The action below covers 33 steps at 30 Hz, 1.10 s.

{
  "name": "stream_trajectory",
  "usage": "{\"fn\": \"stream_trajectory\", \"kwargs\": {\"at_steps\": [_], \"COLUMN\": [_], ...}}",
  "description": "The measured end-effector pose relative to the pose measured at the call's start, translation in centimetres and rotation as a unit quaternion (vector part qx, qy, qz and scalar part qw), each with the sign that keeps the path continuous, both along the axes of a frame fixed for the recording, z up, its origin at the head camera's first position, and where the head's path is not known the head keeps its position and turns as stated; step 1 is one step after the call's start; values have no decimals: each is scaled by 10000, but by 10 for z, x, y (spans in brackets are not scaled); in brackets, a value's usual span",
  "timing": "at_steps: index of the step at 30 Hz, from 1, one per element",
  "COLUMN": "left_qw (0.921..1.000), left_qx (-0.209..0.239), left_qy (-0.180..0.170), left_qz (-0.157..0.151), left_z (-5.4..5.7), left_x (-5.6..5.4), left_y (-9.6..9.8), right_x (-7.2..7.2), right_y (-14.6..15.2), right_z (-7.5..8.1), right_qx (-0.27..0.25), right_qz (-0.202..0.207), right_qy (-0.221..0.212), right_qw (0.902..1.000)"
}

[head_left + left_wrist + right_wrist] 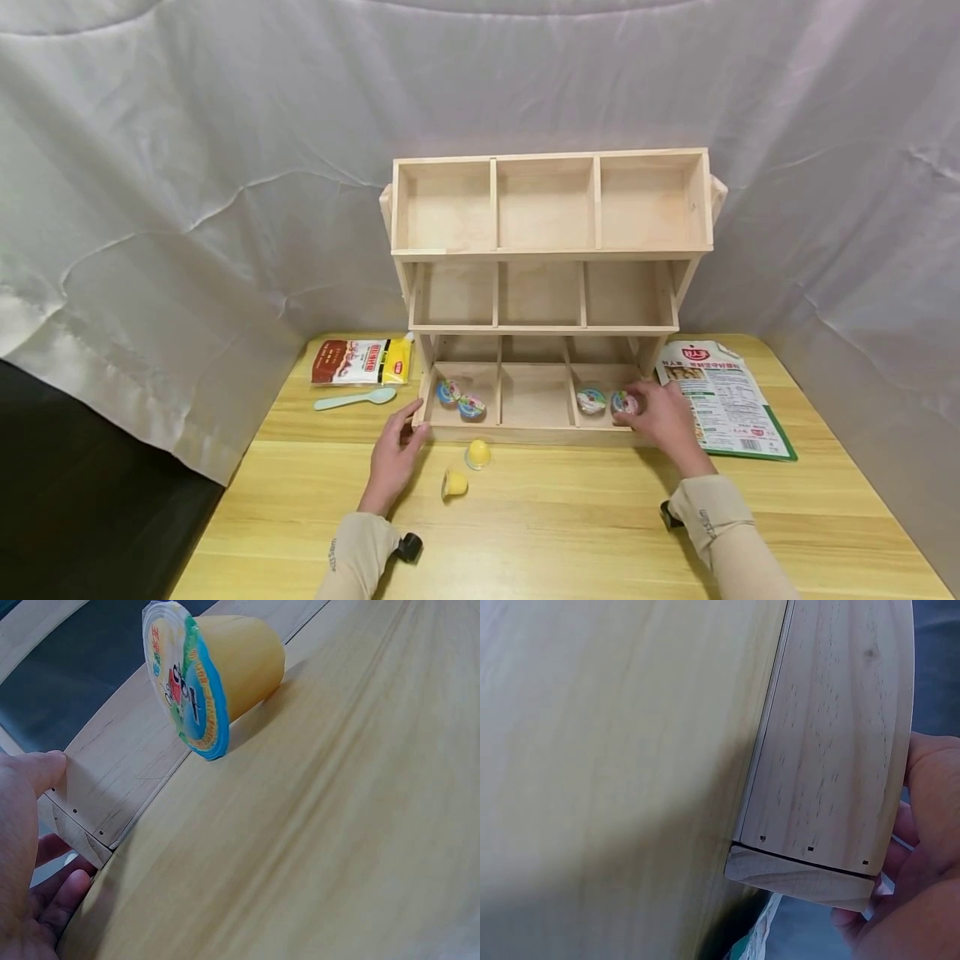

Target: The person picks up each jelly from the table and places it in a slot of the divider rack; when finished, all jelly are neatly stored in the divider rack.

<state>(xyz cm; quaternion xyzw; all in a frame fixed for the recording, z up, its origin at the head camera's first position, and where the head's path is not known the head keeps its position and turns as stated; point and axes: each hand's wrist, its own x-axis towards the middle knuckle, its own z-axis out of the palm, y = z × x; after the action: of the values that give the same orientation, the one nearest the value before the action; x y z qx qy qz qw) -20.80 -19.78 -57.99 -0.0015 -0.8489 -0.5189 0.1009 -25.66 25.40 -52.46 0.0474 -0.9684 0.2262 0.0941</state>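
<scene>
A three-tier wooden organizer (551, 252) with divided trays stands on the table. At the front left corner of its bottom tray, my left hand (397, 454) grips the wood, thumb on the front face and fingers round the side. My right hand (663, 417) reaches over the tray's right end and pinches a jelly cup (623, 403) in the right compartment. Another jelly cup (591, 401) sits beside it, lid up. Two more, a jelly cup (447, 392) and its neighbour (472, 407), lie in the left compartment. In the right wrist view the tray front hides the pinched cup.
Two yellow jelly cups lie before the tray: an upturned cup (477, 454) and a cup on its side (454, 483). Left of the organizer are a food packet (362, 362) and a pale green spoon (356, 399). A white and green packet (731, 408) lies at the right.
</scene>
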Motion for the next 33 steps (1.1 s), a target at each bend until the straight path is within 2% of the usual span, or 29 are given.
{"fn": "stream_trajectory", "kwargs": {"at_steps": [22,29,33], "left_qw": [10000,10000,9999], "left_qx": [-59,-77,-114], "left_qy": [39,0,-3], "left_qz": [-7,2,13], "left_z": [-1,0,1], "left_x": [1,0,1], "left_y": [0,0,0], "right_x": [2,5,8], "right_y": [3,6,-1], "right_z": [3,15,25], "right_qx": [-80,-419,-502], "right_qz": [53,166,200], "right_qy": [25,-186,90], "right_qw": [10000,9988,9985]}}
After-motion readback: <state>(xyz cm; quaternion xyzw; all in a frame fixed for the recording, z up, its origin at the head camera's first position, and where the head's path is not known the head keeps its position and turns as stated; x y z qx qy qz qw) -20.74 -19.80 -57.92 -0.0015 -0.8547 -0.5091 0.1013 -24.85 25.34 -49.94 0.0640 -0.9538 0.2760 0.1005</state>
